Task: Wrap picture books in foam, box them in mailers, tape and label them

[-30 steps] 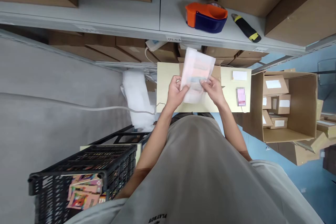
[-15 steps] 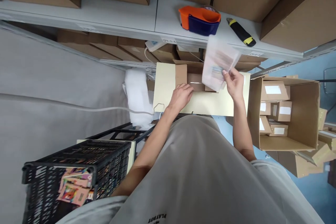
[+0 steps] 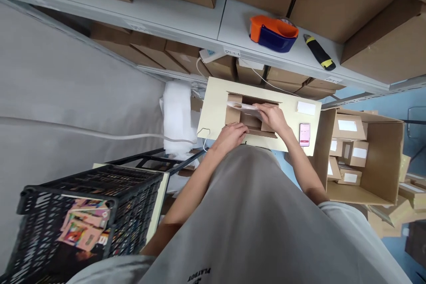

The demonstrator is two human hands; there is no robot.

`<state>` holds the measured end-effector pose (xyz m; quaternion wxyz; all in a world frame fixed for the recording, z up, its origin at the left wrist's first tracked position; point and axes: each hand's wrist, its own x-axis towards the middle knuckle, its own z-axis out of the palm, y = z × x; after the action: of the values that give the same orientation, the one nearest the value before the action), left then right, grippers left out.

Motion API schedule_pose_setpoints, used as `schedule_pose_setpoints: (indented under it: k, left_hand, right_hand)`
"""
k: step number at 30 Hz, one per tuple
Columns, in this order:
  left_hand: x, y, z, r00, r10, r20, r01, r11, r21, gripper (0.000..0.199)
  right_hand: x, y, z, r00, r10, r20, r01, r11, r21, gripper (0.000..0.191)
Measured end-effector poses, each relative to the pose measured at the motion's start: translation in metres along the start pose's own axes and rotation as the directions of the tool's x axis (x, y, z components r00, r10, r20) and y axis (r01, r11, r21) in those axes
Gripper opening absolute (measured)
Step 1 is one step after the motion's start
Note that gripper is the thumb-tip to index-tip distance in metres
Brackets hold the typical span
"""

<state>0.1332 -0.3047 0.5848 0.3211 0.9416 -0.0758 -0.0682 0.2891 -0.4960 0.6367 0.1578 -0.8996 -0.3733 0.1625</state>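
The open carton's near flap (image 3: 262,132) looks like stiff, light cardboard, likely to bend at its crease and best steadied by the edge. Beyond it, the white packet (image 3: 240,106) is held nearly edge-on over the carton (image 3: 233,117) on the table (image 3: 213,97). It seems light and a little slick, with a soft wrap that could crumple — a flat pinch near one end should suit it.

The left hand (image 3: 232,135) lies low, palm down, its fingers curled at the near flap; whether they pinch it cannot be told. Farther out, the right hand (image 3: 273,116) reaches inward across the opening, fingers grasping the packet's right end — thumb largely hidden.
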Motion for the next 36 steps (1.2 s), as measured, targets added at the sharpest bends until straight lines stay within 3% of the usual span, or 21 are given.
schedule_pose_setpoints:
  k: [6,10,12,16,20,27,31,36]
  left_hand:
    - [0.021,-0.006,-0.002,1.000,0.009,0.027,-0.005,0.989,-0.147,0.037]
    - [0.046,-0.008,0.001,0.989,-0.074,0.129,0.073,0.997,0.016,0.038]
    - [0.051,-0.006,0.001,0.987,-0.091,0.129,0.078,0.992,0.100,0.035]
    - [0.036,-0.004,-0.003,0.996,-0.068,0.052,0.061,0.990,0.126,0.026]
    - [0.008,-0.010,-0.009,0.997,-0.072,-0.040,0.074,0.996,0.058,0.026]
    - [-0.014,-0.015,-0.013,0.991,-0.093,-0.092,0.098,0.994,0.049,0.042]
    - [-0.015,-0.020,-0.013,0.987,-0.092,-0.129,0.099,0.994,0.048,0.053]
    - [-0.017,-0.026,-0.013,0.981,-0.081,-0.178,0.089,0.995,0.038,0.054]
  right_hand:
    - [-0.025,-0.003,-0.013,0.998,0.064,0.011,-0.063,0.995,-0.083,0.053]
    - [-0.035,-0.008,-0.025,0.992,0.125,0.013,-0.122,0.985,-0.119,0.054]
    - [-0.040,-0.010,-0.033,0.989,0.151,-0.006,-0.150,0.978,-0.143,0.053]
    - [-0.051,-0.008,-0.051,0.973,0.228,-0.036,-0.230,0.945,-0.231,0.052]
    - [-0.052,-0.009,-0.060,0.939,0.343,0.034,-0.314,0.892,-0.325,0.050]
    - [-0.010,-0.030,-0.030,0.902,0.374,0.215,-0.247,0.856,-0.453,0.053]
    - [0.024,-0.037,-0.008,0.892,0.323,0.317,-0.176,0.892,-0.416,0.051]
    - [0.049,-0.032,0.017,0.858,0.291,0.424,-0.137,0.924,-0.357,0.054]
